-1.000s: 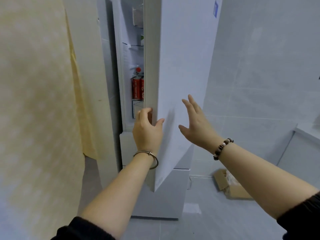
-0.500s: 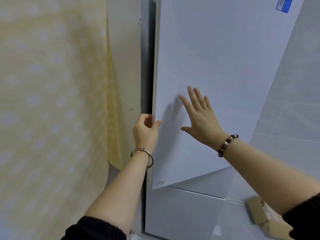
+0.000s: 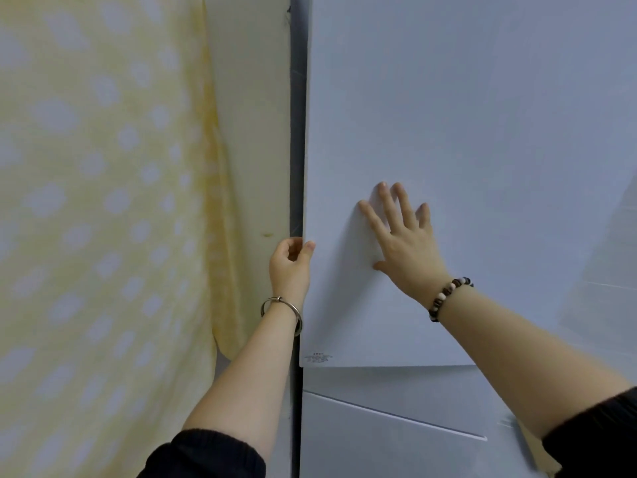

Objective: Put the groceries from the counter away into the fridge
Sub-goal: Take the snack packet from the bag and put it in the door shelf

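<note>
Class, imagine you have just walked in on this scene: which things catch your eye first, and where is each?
A big white fridge door fills the right side, the right hand spread flat on it and the left hand curled round its left edge. A yellow curtain with pale spots hangs at the left. A beaded bracelet circles the right wrist.

Head-worn view, close on fridge door [image 3: 465,115]

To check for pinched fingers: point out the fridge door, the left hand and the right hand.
fridge door [image 3: 482,115], head view, bare front panel.
left hand [image 3: 290,270], head view, back of the hand, at the door's edge.
right hand [image 3: 405,250], head view, back of the hand, flat on the door.
</note>
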A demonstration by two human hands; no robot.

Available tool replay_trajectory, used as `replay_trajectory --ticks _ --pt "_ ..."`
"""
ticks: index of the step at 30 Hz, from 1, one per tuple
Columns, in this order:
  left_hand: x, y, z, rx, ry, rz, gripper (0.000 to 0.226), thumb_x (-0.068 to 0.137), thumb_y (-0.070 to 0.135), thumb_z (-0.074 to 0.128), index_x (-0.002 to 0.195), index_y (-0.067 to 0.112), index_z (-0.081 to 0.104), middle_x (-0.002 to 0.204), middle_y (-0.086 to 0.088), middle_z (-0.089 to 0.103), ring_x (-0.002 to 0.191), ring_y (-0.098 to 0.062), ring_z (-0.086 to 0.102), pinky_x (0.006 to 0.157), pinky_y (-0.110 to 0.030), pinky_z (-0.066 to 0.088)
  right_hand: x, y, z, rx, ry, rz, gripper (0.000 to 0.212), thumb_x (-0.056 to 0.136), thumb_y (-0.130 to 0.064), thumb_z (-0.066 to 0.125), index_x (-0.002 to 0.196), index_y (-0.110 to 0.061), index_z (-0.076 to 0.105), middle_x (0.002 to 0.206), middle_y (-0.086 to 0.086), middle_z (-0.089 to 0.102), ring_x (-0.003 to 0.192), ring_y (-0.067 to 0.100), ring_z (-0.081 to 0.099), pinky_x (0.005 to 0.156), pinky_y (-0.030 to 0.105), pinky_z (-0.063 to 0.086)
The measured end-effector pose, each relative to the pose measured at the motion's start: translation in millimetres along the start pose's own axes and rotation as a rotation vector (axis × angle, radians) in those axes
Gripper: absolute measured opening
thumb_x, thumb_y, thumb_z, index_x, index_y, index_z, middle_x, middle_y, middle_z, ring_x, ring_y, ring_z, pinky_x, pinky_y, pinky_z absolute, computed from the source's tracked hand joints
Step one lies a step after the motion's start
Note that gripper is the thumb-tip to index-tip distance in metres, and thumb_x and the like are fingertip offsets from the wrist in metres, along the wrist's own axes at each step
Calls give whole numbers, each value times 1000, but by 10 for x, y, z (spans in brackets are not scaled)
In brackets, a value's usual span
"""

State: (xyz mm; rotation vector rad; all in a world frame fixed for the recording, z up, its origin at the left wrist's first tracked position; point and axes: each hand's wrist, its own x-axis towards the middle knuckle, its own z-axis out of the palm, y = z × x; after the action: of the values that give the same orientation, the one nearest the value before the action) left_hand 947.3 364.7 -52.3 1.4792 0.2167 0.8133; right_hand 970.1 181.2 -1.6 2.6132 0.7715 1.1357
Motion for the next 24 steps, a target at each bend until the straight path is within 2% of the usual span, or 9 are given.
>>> replay_trajectory --ticks 3,6,8,11,13,19,24 --pt "138 -221 58 55 -28 -46 8 91 19 61 95 14 55 85 6 57 81 -11 53 64 -6 40 106 29 181 -66 -22 4 124 56 -33 89 150 -19 8 157 14 0 144 35 2 105 66 19" --pt "230 -450 127 87 -41 -94 9 92 18 59 97 11 57 87 2 58 82 -14 54 66 -17 42 223 36 295 -114 -60 7 126 60 -38 86 149 -20 -1 157 14 -5 144 36 -1 104 66 19" --pt "314 -543 224 94 -10 -120 15 92 18 57 101 6 58 90 -2 58 83 -17 53 66 -23 40 311 55 384 -139 -72 7 125 60 -40 85 149 -20 0 157 14 -6 144 37 -2 104 67 19" --pt "455 -609 394 110 35 -151 23 94 17 54 108 -1 57 93 -5 57 83 -19 51 63 -24 36 408 123 549 -164 -60 -6 123 55 -41 88 150 -19 13 157 15 3 144 37 4 102 68 20" --pt "549 -668 481 131 46 -155 25 95 18 53 111 -2 56 95 -6 56 84 -19 50 66 -22 34 451 166 658 -172 -42 -19 123 51 -42 89 150 -18 19 157 16 7 143 37 6 102 68 20" --pt "749 -815 641 151 67 -152 29 96 17 51 117 -3 55 101 -5 53 90 -18 49 68 -16 31 563 226 883 -171 25 -24 127 44 -46 90 149 -18 24 156 15 13 142 36 7 103 69 18" --pt "820 -929 702 141 96 -131 28 96 18 51 115 -2 56 101 -5 54 89 -18 49 69 -15 32 602 248 999 -139 83 -24 131 37 -48 91 148 -19 26 154 13 9 142 34 8 103 69 15"
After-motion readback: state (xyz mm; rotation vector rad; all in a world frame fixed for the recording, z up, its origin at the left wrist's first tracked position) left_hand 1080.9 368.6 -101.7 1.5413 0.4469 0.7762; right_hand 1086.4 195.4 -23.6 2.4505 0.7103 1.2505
